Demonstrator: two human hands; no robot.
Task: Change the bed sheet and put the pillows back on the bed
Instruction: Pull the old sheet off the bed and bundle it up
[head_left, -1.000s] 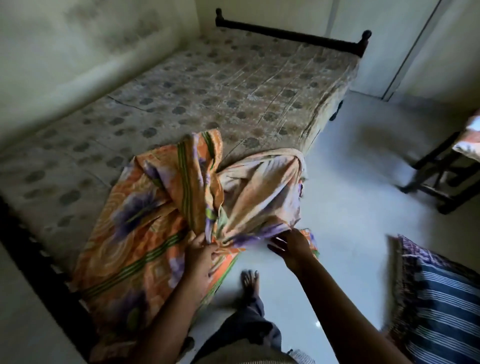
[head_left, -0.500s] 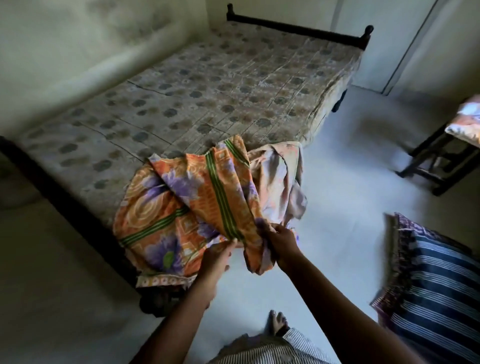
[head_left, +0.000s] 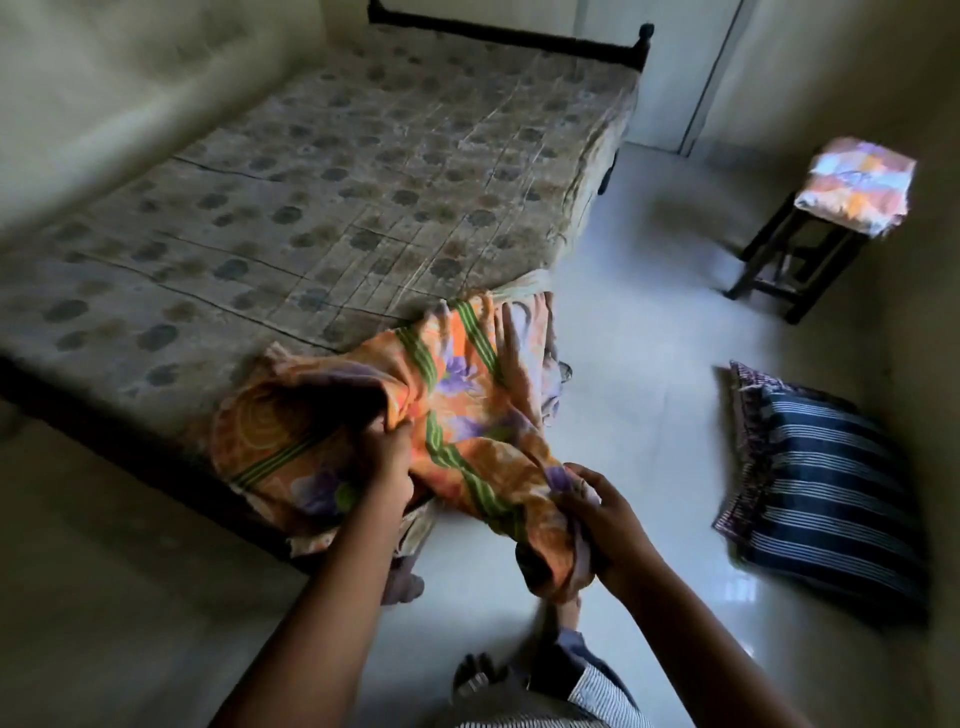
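Both hands are closed on cloth. I see the left hand (head_left: 387, 467) with its fingers curled into a fold of the orange flowered sheet (head_left: 457, 410), knuckles up, just off the near edge of the bed. The right hand (head_left: 597, 514) sits lower and nearer to me, and it pinches a bunched, twisted end of the same sheet above the floor (head_left: 649, 322). Between the two hands the cloth runs as a thick rope with green stripes crossing it.

The sheet is heaped on the near corner of the mattress (head_left: 363, 182) and spills over the side. Its paler underside shows at the far end of the heap, and one loose flap hangs down by the dark bed frame (head_left: 130, 447). The mattress lies bare in a faded cover with dark round spots, and it stands pushed against the wall on my left. A dark rail with a knob closes its far end.

Out to the right, well apart from the bed, a dark blue pillow (head_left: 836, 499) with pale stripes lies on the floor – a checked edge shows behind it, and I cannot tell what that belongs to. Farther back stands a dark wooden stool (head_left: 779, 260) with a folded cloth (head_left: 857, 192) on top, pale with orange patches, too blurred to read. At the bottom of my view are bare toes and a striped hem.
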